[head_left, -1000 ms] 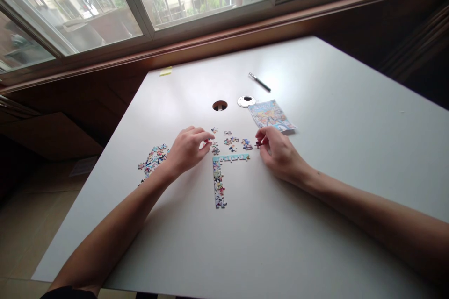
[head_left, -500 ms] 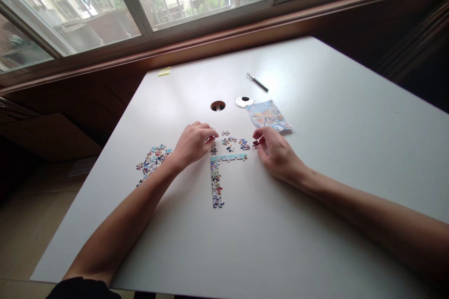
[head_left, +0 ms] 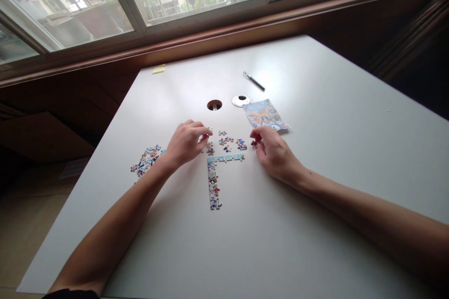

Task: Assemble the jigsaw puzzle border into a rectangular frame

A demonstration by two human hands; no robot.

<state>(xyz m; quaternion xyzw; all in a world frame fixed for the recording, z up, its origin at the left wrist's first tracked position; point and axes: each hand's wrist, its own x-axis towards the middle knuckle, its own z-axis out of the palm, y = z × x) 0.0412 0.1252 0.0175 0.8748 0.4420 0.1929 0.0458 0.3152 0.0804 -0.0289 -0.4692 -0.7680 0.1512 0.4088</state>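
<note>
My left hand (head_left: 186, 142) hovers at the left of some loose puzzle pieces (head_left: 227, 140), thumb and forefinger closed around a small reddish puzzle piece that they mostly cover. Opposite it, my right hand (head_left: 275, 152) pinches a dark red puzzle piece (head_left: 254, 143) just above the table. Between the hands and nearer to me lies a joined corner of the puzzle (head_left: 213, 182): a light blue strip runs along the top and a colourful column comes down its left side. A larger heap of pieces (head_left: 147, 161) is beside my left forearm, partly hidden by it.
A printed picture sheet (head_left: 265, 114) lies beyond my right hand. Farther back on the white table (head_left: 315, 112) are a pen (head_left: 254, 81), a round metal cover (head_left: 241, 100), a cable hole (head_left: 214, 105) and a yellow sticky note (head_left: 159, 69). A window stands behind.
The view has shifted slightly, moving everything a little to the left. My left hand has drawn slightly left, off the loose pieces. My right hand still pinches its piece.
</note>
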